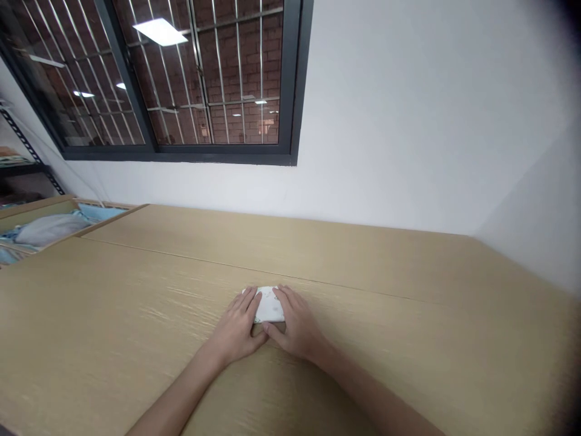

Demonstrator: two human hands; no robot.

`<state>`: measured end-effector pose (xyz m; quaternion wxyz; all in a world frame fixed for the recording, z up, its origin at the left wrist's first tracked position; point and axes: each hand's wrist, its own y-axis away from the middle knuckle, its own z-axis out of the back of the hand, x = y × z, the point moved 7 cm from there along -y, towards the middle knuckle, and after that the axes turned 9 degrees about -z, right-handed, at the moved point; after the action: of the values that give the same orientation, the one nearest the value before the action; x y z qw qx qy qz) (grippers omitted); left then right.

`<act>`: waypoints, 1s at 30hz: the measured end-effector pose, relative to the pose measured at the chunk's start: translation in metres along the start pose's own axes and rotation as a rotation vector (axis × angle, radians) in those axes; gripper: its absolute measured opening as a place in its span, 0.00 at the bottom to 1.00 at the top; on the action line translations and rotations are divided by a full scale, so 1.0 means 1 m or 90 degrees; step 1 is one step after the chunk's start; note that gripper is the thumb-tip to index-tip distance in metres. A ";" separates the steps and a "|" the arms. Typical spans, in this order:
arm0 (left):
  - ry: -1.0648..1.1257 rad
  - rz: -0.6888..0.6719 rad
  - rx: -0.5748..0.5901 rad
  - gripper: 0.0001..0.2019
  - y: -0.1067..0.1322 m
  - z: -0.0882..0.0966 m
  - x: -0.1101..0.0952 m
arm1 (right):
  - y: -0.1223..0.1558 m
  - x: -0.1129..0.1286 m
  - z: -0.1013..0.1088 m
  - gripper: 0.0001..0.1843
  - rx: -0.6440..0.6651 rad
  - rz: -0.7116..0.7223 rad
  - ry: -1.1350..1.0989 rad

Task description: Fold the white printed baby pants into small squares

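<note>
The room had a white plaster wall (385, 121) and a dark-framed window (181, 155), with metal bars and a brick wall behind the glass. At the far left stood a black metal shelf rack (27, 145), and beside the table was a shallow wooden tray (113, 217) holding a pale grey cushion (48, 229) and a blue cloth (102, 212).

The table (136, 290) had a light wood-grain top, and a thin seam (345, 287) crossed it. The folded white cloth (270, 304), with a small faint print, lay flat on this top near the person, just on the near side of the seam.

Both hands were on the cloth from two sides. The left hand (238, 330) was open, with its fingers spread over the left end. The right hand (295, 327) was also open and narrow, with its fingers lying on the top of the right end and its thumb near the front edge. Neither hand was clearly closed on the cloth. This flat, even contact from both sides seemed a good way to work, because it could keep the folded layers square and stop them from sliding.
</note>
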<state>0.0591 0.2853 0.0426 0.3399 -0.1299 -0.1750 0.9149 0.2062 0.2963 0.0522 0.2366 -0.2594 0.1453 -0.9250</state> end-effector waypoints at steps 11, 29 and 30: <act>0.100 -0.001 0.005 0.36 0.001 0.010 0.017 | 0.000 -0.007 -0.007 0.39 0.011 -0.006 -0.040; 0.077 -0.023 -0.039 0.25 -0.001 0.015 0.015 | -0.004 -0.023 -0.009 0.37 -0.041 -0.035 -0.149; 0.065 -0.023 -0.052 0.22 -0.002 0.019 0.013 | -0.005 -0.024 -0.009 0.35 -0.038 -0.039 -0.163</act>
<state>0.0436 0.2907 0.0587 0.3595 -0.1865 -0.1968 0.8929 0.2177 0.3142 0.0374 0.2170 -0.3868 0.1332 -0.8863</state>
